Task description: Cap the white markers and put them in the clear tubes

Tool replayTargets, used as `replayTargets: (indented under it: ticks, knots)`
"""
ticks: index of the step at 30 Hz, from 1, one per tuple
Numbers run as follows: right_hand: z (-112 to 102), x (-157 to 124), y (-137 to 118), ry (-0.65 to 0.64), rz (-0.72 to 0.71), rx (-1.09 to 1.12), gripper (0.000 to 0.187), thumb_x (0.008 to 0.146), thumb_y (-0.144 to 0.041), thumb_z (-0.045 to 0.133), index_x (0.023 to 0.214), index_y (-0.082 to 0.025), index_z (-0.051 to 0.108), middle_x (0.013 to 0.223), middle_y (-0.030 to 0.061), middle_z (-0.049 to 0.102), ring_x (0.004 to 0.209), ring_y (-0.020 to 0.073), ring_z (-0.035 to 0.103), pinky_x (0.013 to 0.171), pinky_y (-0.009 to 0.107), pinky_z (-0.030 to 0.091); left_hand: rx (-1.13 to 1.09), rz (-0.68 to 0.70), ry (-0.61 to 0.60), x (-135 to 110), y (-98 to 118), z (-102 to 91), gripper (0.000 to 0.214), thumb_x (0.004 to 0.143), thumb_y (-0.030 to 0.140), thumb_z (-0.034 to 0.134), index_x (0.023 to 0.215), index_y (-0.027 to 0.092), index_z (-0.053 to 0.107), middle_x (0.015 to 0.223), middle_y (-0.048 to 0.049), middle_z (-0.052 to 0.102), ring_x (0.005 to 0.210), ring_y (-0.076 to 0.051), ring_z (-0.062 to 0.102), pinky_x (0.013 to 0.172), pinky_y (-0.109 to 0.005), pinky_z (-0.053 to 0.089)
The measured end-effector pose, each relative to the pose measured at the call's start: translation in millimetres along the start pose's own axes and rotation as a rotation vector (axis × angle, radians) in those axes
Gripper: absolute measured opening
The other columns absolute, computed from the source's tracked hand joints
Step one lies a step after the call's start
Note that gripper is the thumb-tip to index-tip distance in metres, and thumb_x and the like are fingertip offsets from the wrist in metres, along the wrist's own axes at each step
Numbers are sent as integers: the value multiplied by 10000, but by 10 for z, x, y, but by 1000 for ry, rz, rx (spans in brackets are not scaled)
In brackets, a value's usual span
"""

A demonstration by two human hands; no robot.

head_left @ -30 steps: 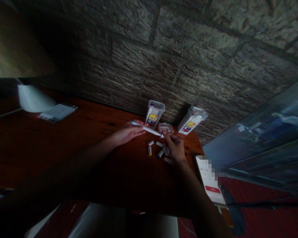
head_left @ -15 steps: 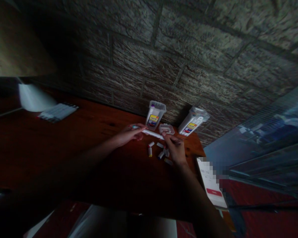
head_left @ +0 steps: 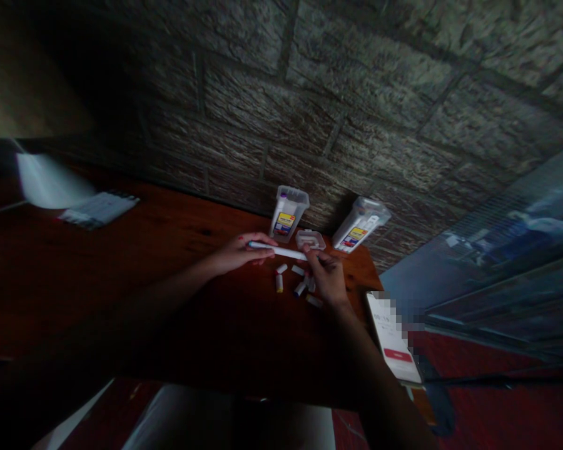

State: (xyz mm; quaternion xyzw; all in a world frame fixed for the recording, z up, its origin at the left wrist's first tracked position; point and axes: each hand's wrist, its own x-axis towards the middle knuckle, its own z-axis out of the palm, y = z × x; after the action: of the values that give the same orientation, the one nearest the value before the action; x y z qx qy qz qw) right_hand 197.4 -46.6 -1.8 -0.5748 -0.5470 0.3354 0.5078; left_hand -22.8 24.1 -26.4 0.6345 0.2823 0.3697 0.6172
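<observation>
A white marker point(head_left: 288, 252) with a blue end lies level between my two hands, over the wooden table. My left hand point(head_left: 237, 253) grips its blue end between thumb and fingers. At the other end, my right hand point(head_left: 326, 272) pinches the marker, hiding its tip. Below the marker, several short white caps point(head_left: 279, 283) with coloured ends are scattered on the table. Just behind it stand an open clear plastic container point(head_left: 298, 201) with a purple-ended marker inside and a small clear lid point(head_left: 311, 239) holding something whitish.
A second clear container point(head_left: 360, 224) stands at the back right by the stone wall point(head_left: 244, 137). Several markers point(head_left: 98, 209) lie in a row near a lamp point(head_left: 51, 181) at the left. A phone point(head_left: 394, 340) rests at the table's right edge.
The whole view has shifted slightly, so things sit a little further left and up. Both hands still hold the marker; the left fingers lie further over its blue end.
</observation>
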Motion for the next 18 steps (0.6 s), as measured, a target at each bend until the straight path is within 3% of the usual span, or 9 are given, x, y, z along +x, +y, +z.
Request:
replayTargets:
  ticks: [6, 11, 15, 18]
  knots:
    - [19, -26, -73, -29, 31, -32, 492, 783, -649, 652, 719, -167, 725, 509, -7, 574, 412, 97, 443, 405, 232, 300, 79, -13, 7, -36, 40, 35, 308, 804, 295, 730, 1070, 154, 666, 702, 27, 644, 593, -86, 564, 587, -218, 433]
    - [19, -39, -107, -80, 76, -11, 563, 797, -711, 586, 655, -176, 689, 455, -21, 507, 386, 91, 404, 398, 236, 281, -6, -7, -21, -22, -5, 100, 357, 830, 382, 706, 1093, 145, 656, 815, -19, 692, 609, -97, 597, 569, -225, 444]
    - [-38, 4, -60, -26, 110, 69, 616, 829, -743, 510, 800, -175, 748, 518, 5, 599, 404, 105, 440, 416, 251, 319, -153, -25, -11, 30, -50, 108, 412, 891, 475, 605, 1128, 140, 633, 845, -54, 721, 557, -93, 588, 545, -236, 450]
    - [-71, 33, -21, 11, 128, 138, 686, 863, -762, 418, 907, -170, 762, 600, 40, 676, 422, 114, 474, 431, 258, 352, -114, -19, 51, 42, -38, 100, 357, 874, 439, 636, 1069, 140, 648, 855, -55, 735, 564, -84, 580, 556, -225, 449]
